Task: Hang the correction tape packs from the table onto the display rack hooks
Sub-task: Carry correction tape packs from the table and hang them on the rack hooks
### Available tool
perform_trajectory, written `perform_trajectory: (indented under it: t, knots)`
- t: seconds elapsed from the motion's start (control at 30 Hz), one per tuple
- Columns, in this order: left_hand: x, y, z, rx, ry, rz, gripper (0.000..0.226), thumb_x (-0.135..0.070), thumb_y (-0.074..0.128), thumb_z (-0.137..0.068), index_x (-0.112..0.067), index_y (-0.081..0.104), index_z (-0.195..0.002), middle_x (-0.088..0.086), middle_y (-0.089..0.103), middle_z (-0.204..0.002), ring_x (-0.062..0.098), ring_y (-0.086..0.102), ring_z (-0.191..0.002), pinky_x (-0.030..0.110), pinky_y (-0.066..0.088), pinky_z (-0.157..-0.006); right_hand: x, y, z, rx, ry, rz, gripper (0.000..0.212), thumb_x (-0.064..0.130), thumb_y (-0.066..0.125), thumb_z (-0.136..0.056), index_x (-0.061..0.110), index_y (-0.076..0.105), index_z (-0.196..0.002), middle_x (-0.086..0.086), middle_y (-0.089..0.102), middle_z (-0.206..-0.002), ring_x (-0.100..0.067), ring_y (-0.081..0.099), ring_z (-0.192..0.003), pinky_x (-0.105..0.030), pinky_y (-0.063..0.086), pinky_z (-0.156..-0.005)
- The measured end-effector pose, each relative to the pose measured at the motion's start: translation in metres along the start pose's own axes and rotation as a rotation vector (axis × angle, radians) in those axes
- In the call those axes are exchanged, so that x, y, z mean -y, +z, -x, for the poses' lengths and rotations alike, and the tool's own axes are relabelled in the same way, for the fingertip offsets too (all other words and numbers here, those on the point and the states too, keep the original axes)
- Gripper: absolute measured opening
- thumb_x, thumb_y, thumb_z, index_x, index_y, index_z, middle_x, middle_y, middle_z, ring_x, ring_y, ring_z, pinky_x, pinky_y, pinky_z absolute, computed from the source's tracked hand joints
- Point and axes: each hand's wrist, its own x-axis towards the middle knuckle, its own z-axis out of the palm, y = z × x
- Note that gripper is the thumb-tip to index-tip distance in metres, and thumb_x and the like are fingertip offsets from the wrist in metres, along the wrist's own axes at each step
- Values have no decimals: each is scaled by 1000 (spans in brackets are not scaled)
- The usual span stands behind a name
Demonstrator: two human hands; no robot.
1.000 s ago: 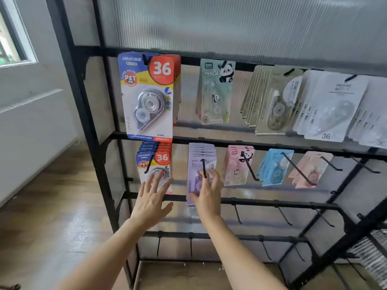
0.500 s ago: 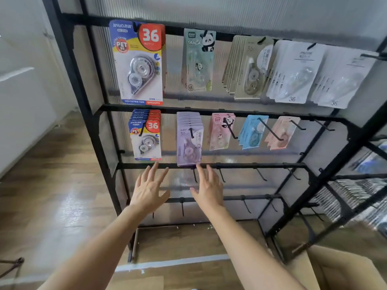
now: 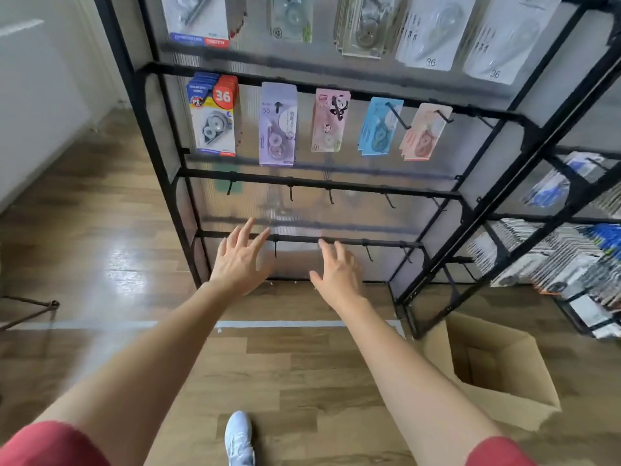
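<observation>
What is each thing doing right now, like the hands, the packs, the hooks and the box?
Left hand, open, fingers spread, holding nothing.
Right hand, open, holding nothing.
Purple packs, hanging on a hook.
Blue packs, hanging on a hook.
Lower hooks, bare.
Cardboard box, open on the floor.
</observation>
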Motion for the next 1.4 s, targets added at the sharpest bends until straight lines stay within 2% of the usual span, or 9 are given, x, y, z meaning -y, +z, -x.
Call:
perform_trajectory:
  t: [0.23, 0.47, 0.73, 1.13, 1.4]
  knots:
    - [-30, 41, 124, 69, -162, 85, 74, -43, 54, -92, -31, 14, -152, 6, 0, -161, 28, 4, -146, 43, 9, -119, -39, 35, 93, 153, -40, 60, 65, 33, 48, -98, 24, 14, -152, -9, 12, -158, -33, 14, -144, -51, 17, -115]
    - [-1, 46, 234, 70, -359, 80, 75, -45, 55, -91, -31, 15, -152, 6, 0, -161, 29, 8, -146, 42, 12, -117, -4, 81, 163, 270, -185, 151, 66, 36, 50, -96, 24, 16, -151, -9, 16, -155, -32, 20, -140, -47, 21, -110]
    - [66, 32, 396, 31, -668, 103, 74, -48, 52, -92, -31, 13, -153, 6, 1, -161, 27, 8, -146, 40, 11, -118, 101, 138, 250, 359, -443, 226, 68, 36, 52, -95, 25, 16, -152, -11, 16, -156, -31, 18, -141, -47, 20, -112]
    - [179, -4, 697, -81, -1087, 128, 71, -47, 49, -94, -30, 14, -153, 7, 2, -161, 27, 7, -147, 40, 10, -119, 296, 231, 458, 431, -852, 363, 68, 36, 48, -97, 22, 13, -152, -13, 14, -158, -31, 12, -144, -50, 16, -114]
    - [248, -19, 809, -141, -1347, 165, 71, -46, 50, -94, -31, 12, -153, 5, 1, -161, 25, 6, -147, 39, 8, -118, 413, 287, 536, 478, -1121, 395, 70, 37, 49, -96, 24, 10, -153, -13, 14, -158, -31, 11, -145, -50, 13, -115]
